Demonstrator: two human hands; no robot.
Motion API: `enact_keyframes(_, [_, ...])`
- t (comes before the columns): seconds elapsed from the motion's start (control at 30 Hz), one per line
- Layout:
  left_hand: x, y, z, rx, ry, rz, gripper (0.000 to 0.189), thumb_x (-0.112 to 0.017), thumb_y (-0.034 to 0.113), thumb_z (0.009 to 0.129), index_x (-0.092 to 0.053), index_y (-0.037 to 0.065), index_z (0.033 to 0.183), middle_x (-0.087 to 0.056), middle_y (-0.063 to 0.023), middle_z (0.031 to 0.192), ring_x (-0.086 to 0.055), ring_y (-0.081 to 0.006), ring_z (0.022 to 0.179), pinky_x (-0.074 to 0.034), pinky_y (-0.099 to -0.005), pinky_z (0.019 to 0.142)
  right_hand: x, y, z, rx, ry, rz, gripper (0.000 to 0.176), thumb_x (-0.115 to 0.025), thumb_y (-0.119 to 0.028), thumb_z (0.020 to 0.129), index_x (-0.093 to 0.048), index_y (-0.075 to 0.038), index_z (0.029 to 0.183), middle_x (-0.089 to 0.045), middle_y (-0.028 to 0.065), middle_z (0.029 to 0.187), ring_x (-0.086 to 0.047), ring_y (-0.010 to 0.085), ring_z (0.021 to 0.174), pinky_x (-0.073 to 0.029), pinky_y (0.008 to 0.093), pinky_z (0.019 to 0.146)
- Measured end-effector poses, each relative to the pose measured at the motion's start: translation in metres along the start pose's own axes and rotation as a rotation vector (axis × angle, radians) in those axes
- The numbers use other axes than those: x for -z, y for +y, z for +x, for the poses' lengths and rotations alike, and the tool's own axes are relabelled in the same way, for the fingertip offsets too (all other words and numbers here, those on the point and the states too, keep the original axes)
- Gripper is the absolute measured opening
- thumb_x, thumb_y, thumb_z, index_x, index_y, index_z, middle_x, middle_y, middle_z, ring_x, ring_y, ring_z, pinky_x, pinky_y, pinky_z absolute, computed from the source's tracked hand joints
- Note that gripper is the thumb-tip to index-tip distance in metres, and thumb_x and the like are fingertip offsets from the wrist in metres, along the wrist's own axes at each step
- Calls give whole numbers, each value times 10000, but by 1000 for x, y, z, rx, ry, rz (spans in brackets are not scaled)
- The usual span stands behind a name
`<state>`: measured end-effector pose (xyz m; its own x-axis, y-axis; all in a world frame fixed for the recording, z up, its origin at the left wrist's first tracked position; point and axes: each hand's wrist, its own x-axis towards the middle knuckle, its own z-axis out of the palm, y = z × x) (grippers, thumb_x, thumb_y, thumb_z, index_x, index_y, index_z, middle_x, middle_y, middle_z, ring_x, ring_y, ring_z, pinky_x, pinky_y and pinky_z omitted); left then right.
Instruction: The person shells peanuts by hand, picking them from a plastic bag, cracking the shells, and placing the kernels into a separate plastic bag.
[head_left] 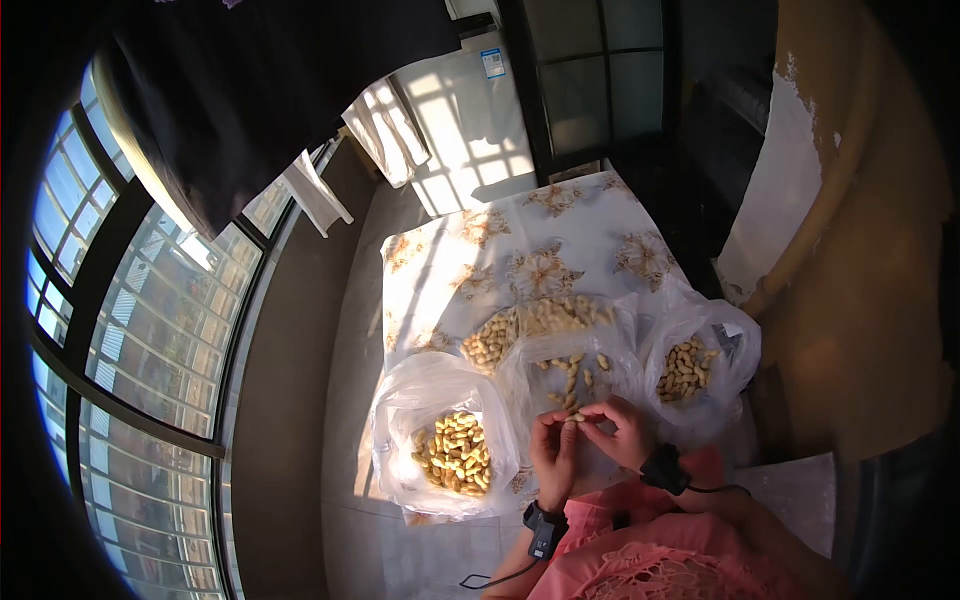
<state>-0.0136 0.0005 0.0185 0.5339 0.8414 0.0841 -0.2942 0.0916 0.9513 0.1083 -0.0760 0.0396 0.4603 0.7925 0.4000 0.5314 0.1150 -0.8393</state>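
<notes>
Both my hands meet at the table's near edge. My left hand (556, 450) and my right hand (620, 432) pinch a peanut (573, 417) between their fingertips. Just beyond them lies a clear plastic bag (520, 378) with some loose peanuts (570, 372) on it. Behind that is a wide heap of unshelled peanuts (488, 342), partly under the plastic. To the left an open plastic bag (392, 420) holds peanuts (458, 455) in sunlight. Another open bag (735, 345) with peanuts (686, 370) stands to the right.
A flowered cloth (540, 225) covers the table. Tall windows (160, 320) line the left side. Dark clothing (270, 80) and white cloths (385, 135) hang at the upper left. A white appliance (470, 110) and a dark glass door (600, 75) stand beyond the table.
</notes>
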Motion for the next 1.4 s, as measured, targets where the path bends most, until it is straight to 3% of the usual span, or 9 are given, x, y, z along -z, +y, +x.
enact_keyframes(0.8, [4,-6,1,-3,2,58,122,-587,49,1006,-594,9,1121,-643,-47,1042,-607,-111,952,-492,-251,854,-2,0,3,38,27,-10,160,-716,-62,893,-650,-26,1034,-672,99,909,-699,236,794,-567,316,657])
enact_keyframes(1.4, [3,-3,2,-38,6,95,137,-633,26,974,-604,22,1107,-627,-26,1025,-595,-95,929,-492,-240,822,1,-5,4,-43,-11,-24,126,-649,-141,954,-678,-20,971,-634,119,815,-629,265,705,-489,346,595])
